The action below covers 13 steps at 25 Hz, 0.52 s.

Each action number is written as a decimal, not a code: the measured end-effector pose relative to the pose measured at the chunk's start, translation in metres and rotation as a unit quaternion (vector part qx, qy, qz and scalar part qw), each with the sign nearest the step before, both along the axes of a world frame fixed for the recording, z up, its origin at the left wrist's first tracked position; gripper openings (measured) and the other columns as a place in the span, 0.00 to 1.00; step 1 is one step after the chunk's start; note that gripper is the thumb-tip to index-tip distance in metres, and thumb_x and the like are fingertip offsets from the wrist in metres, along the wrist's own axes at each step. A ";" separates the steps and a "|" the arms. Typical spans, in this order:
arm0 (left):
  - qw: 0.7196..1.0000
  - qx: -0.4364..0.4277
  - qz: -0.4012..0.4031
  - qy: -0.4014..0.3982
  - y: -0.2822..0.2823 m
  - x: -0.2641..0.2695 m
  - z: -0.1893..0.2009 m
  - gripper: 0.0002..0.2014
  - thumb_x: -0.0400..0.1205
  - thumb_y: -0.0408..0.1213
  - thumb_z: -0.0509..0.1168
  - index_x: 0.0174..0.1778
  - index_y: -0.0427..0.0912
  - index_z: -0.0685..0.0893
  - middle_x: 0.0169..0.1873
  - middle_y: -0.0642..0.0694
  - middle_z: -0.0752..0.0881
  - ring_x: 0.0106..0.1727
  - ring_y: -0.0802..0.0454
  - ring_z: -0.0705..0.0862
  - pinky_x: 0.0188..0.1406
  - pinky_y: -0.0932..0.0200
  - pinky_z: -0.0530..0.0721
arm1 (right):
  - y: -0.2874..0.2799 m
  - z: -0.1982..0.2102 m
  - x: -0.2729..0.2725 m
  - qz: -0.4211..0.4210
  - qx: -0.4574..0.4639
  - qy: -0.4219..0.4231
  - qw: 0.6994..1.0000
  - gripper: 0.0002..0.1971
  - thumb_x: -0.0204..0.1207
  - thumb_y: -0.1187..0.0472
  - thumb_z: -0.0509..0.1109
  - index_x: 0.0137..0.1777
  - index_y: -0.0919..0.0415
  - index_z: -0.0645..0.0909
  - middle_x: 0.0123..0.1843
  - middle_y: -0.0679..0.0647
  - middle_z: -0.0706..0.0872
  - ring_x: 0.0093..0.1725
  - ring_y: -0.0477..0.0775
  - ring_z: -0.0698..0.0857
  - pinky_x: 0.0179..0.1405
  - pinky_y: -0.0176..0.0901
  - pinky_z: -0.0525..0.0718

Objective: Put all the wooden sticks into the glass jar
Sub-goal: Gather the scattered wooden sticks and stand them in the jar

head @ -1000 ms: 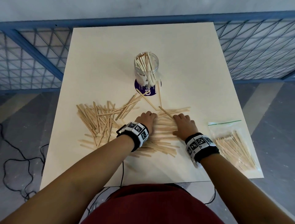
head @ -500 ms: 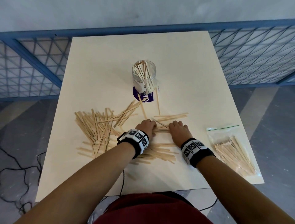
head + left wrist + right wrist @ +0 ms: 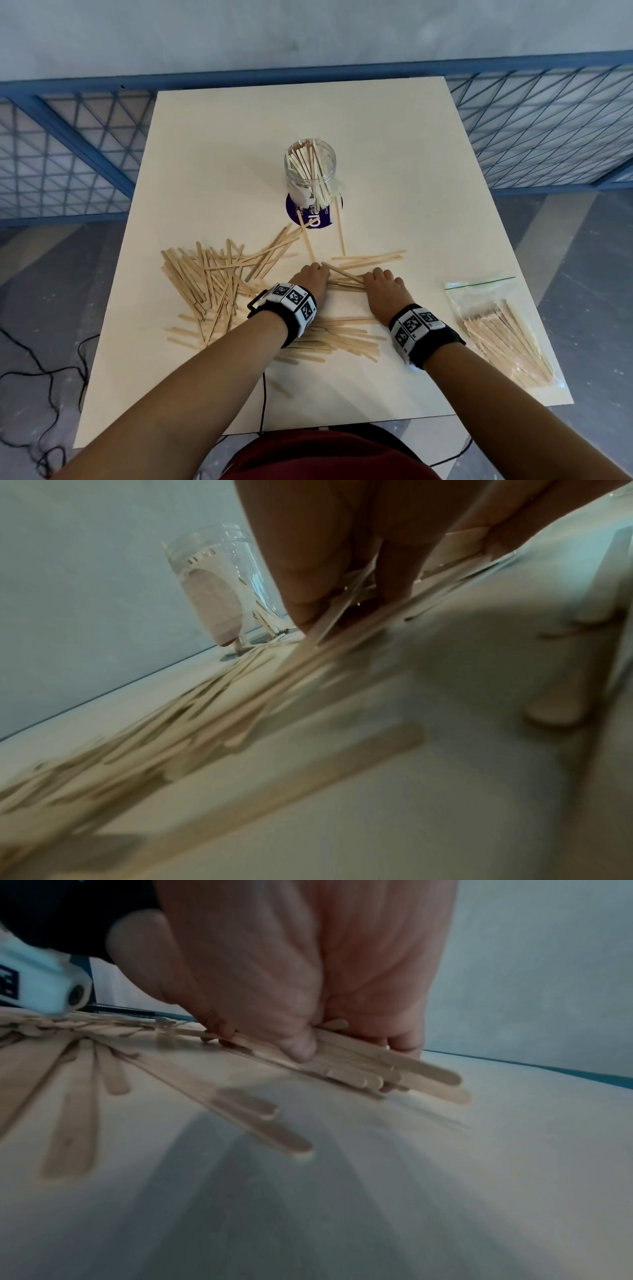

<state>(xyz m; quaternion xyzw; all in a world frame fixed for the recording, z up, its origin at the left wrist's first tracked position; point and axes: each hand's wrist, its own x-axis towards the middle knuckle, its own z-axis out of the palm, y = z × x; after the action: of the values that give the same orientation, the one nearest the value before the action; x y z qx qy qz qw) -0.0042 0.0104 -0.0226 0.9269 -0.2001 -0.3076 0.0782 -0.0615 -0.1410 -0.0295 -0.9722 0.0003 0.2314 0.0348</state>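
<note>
A glass jar [image 3: 310, 174] stands upright on a purple disc [image 3: 308, 219] at the table's middle, with several wooden sticks inside. Loose sticks lie in a big pile [image 3: 212, 277] on the left, and more [image 3: 337, 339] lie under my wrists. My left hand [image 3: 317, 272] and right hand [image 3: 376, 279] face each other in front of the jar. Each grips one end of a small bundle of sticks [image 3: 346, 281] lying on the table. In the right wrist view, thumb and fingers [image 3: 298, 1045] pinch the bundle [image 3: 394, 1066]. In the left wrist view, fingertips [image 3: 304, 615] bear on stick ends.
A clear zip bag [image 3: 503, 337] holding more sticks lies at the table's right front edge. A few single sticks [image 3: 370, 258] lie between my hands and the jar. A blue mesh fence [image 3: 534, 137] runs behind the cream table [image 3: 394, 137]. Cables [image 3: 41, 373] trail on the floor at left.
My hands have drawn closer together, squeezing the spread sticks between them into a narrow bundle. The head view has tilted down a little.
</note>
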 end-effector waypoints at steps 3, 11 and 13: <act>1.000 -0.016 0.011 0.008 0.004 0.003 0.003 0.12 0.84 0.31 0.50 0.63 0.37 0.68 0.55 0.34 0.83 0.53 0.35 0.83 0.50 0.45 0.80 | -0.002 0.004 0.004 0.007 0.004 -0.007 1.000 0.18 0.77 0.72 0.49 0.66 0.66 0.65 0.62 0.61 0.79 0.60 0.63 0.79 0.59 0.52 0.74; 0.987 -0.127 0.059 0.077 0.013 0.015 0.002 0.15 0.85 0.35 0.53 0.67 0.38 0.70 0.55 0.31 0.84 0.55 0.36 0.83 0.54 0.51 0.79 | -0.008 0.007 0.009 0.008 0.067 0.018 0.998 0.11 0.83 0.61 0.49 0.60 0.62 0.68 0.55 0.61 0.83 0.51 0.65 0.84 0.44 0.51 0.76; 0.979 -0.167 0.101 0.062 0.017 0.016 0.002 0.16 0.84 0.38 0.57 0.66 0.37 0.71 0.55 0.33 0.85 0.55 0.37 0.83 0.53 0.53 0.79 | -0.014 0.010 0.011 -0.017 0.067 0.012 0.998 0.12 0.83 0.60 0.49 0.62 0.62 0.68 0.56 0.61 0.83 0.53 0.64 0.84 0.47 0.52 0.78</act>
<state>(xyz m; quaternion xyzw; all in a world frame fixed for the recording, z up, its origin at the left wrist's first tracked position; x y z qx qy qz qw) 0.0117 0.0270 -0.0209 0.8955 -0.1487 -0.3169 0.2749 -0.0504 -0.1546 -0.0196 -0.9648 0.0023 0.2420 0.1034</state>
